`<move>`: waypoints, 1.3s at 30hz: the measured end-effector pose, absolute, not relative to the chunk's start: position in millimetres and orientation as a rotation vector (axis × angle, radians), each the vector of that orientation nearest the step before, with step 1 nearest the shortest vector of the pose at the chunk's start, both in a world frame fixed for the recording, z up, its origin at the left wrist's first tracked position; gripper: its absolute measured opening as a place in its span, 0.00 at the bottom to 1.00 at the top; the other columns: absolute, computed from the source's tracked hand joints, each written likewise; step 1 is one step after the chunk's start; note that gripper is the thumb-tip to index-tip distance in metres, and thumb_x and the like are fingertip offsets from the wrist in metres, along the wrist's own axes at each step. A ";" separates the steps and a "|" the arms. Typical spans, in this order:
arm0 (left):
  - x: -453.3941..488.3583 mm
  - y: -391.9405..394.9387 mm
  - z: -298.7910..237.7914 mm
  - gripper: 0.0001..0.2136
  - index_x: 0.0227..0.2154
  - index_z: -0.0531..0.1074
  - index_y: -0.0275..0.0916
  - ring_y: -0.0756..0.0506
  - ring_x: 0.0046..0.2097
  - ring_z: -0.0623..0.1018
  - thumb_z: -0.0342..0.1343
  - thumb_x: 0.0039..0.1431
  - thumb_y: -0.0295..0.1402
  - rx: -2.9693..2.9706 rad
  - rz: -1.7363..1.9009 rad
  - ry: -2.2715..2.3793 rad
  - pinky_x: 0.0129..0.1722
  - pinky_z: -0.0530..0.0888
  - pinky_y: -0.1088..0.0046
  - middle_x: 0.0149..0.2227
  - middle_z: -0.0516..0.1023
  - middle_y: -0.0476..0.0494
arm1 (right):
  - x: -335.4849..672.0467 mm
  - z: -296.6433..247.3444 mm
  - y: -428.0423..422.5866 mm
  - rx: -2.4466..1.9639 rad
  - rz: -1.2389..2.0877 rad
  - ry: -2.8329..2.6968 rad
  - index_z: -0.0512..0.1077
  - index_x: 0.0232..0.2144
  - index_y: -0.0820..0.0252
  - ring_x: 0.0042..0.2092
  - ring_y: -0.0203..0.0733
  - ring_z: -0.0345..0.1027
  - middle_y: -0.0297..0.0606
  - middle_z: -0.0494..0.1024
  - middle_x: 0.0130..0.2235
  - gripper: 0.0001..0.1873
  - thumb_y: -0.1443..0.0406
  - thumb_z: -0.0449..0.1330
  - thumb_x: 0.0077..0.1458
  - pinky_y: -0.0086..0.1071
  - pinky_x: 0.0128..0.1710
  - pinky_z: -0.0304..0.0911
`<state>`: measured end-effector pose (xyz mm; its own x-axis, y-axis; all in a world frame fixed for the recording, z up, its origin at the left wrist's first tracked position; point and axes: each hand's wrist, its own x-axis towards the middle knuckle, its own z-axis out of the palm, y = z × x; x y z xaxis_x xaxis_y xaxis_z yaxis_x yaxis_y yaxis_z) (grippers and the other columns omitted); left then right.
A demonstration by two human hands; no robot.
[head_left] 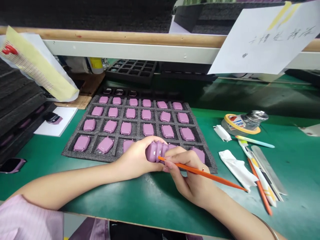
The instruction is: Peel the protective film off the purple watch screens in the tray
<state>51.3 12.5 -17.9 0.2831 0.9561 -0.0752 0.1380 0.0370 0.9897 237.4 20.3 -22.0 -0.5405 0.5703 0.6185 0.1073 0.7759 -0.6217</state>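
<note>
Two hands met over the green mat (150,200), just short of the near edge of the foam tray (82,155). Our left hand (136,156) was clenched around a purple watch casing (155,151): the fingers curled over its top and the thumb lay along its near side. The casing stuck out a little past those fingertips toward our right hand (186,176). It was held clear of the mat and overlapped the front row of the tray.

Our right hand gripped an orange stick (205,175) as one holds a pen, pinched between thumb and first fingers close to its tip. The tip touched the lower edge of the casing, just beyond our right fingertips and right beside the left thumb. The rest of the stick ran back over the right palm and away to the right.

Both forearms came in low from the near edge of the mat, with the wrists bent inward toward each other. Beyond the left fingers, more purple casings (125,128) sat one to a pocket in the tray. A crumpled white wipe (237,168) lay well to the right of the right fingers.
</note>
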 end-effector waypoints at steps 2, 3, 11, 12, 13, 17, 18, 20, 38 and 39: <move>51.4 12.5 -17.9 0.24 0.47 0.72 0.41 0.39 0.50 0.76 0.73 0.47 0.37 1.401 0.881 1.099 0.51 0.73 0.65 0.50 0.77 0.44 | 237.6 -19.2 21.5 -0.523 0.658 -2.101 0.62 0.43 0.54 0.36 0.42 0.72 0.36 0.71 0.34 0.06 0.71 0.52 0.70 0.34 0.32 0.72; 51.5 12.4 -17.6 0.24 0.47 0.72 0.41 0.39 0.51 0.76 0.73 0.47 0.36 1.406 0.879 1.099 0.51 0.73 0.65 0.50 0.77 0.44 | 237.8 -17.7 22.1 -0.531 0.655 -2.108 0.61 0.44 0.54 0.37 0.42 0.72 0.36 0.71 0.34 0.07 0.72 0.52 0.70 0.34 0.33 0.72; 52.5 11.9 -15.7 0.23 0.46 0.73 0.40 0.39 0.51 0.76 0.72 0.48 0.36 1.392 0.879 1.095 0.51 0.73 0.64 0.49 0.77 0.43 | 239.2 -9.6 24.3 -0.547 0.703 -2.185 0.59 0.40 0.54 0.37 0.40 0.71 0.35 0.71 0.36 0.07 0.72 0.51 0.70 0.32 0.33 0.70; 52.7 12.0 -15.8 0.23 0.46 0.73 0.40 0.39 0.51 0.76 0.73 0.47 0.36 1.393 0.877 1.101 0.50 0.73 0.64 0.49 0.77 0.43 | 239.5 -9.2 24.5 -0.550 0.696 -2.179 0.59 0.41 0.54 0.37 0.40 0.71 0.35 0.71 0.36 0.07 0.72 0.51 0.70 0.31 0.33 0.70; 53.0 12.0 -15.9 0.24 0.46 0.73 0.40 0.39 0.51 0.76 0.73 0.46 0.37 1.390 0.875 1.102 0.50 0.73 0.64 0.49 0.77 0.43 | 239.8 -8.8 24.7 -0.546 0.695 -2.178 0.59 0.41 0.54 0.37 0.40 0.71 0.35 0.70 0.36 0.07 0.72 0.51 0.70 0.31 0.33 0.70; 53.9 12.1 -15.3 0.23 0.44 0.74 0.40 0.39 0.49 0.76 0.73 0.45 0.36 1.361 0.865 1.089 0.48 0.74 0.65 0.48 0.77 0.43 | 242.5 -6.7 26.3 -0.542 0.774 -2.225 0.60 0.40 0.55 0.37 0.40 0.70 0.35 0.72 0.36 0.06 0.70 0.50 0.72 0.32 0.34 0.69; 54.0 12.1 -14.9 0.23 0.44 0.74 0.40 0.40 0.48 0.76 0.73 0.44 0.35 1.353 0.859 1.096 0.47 0.74 0.65 0.48 0.77 0.44 | 243.7 -6.2 26.7 -0.550 0.793 -2.224 0.59 0.40 0.55 0.37 0.40 0.70 0.36 0.72 0.36 0.06 0.70 0.50 0.72 0.32 0.34 0.69; 53.9 12.2 -14.2 0.24 0.44 0.74 0.40 0.40 0.48 0.76 0.74 0.42 0.35 1.345 0.835 1.117 0.46 0.74 0.66 0.47 0.77 0.44 | 246.3 -5.2 27.3 -0.578 0.825 -2.216 0.59 0.39 0.55 0.36 0.40 0.70 0.36 0.71 0.36 0.06 0.70 0.50 0.72 0.32 0.33 0.67; 53.5 11.8 -14.1 0.24 0.46 0.73 0.41 0.42 0.49 0.75 0.73 0.45 0.33 1.354 0.833 1.111 0.48 0.73 0.68 0.48 0.77 0.46 | 247.5 -5.0 23.8 -0.617 0.817 -2.251 0.60 0.39 0.55 0.35 0.38 0.69 0.32 0.69 0.34 0.07 0.71 0.50 0.72 0.30 0.33 0.66; 53.8 11.9 -13.8 0.24 0.46 0.73 0.41 0.42 0.49 0.75 0.73 0.45 0.34 1.351 0.836 1.114 0.48 0.73 0.68 0.48 0.77 0.46 | 246.1 -5.7 23.1 -0.615 0.777 -2.227 0.60 0.39 0.55 0.35 0.38 0.70 0.32 0.70 0.34 0.07 0.71 0.50 0.71 0.30 0.34 0.67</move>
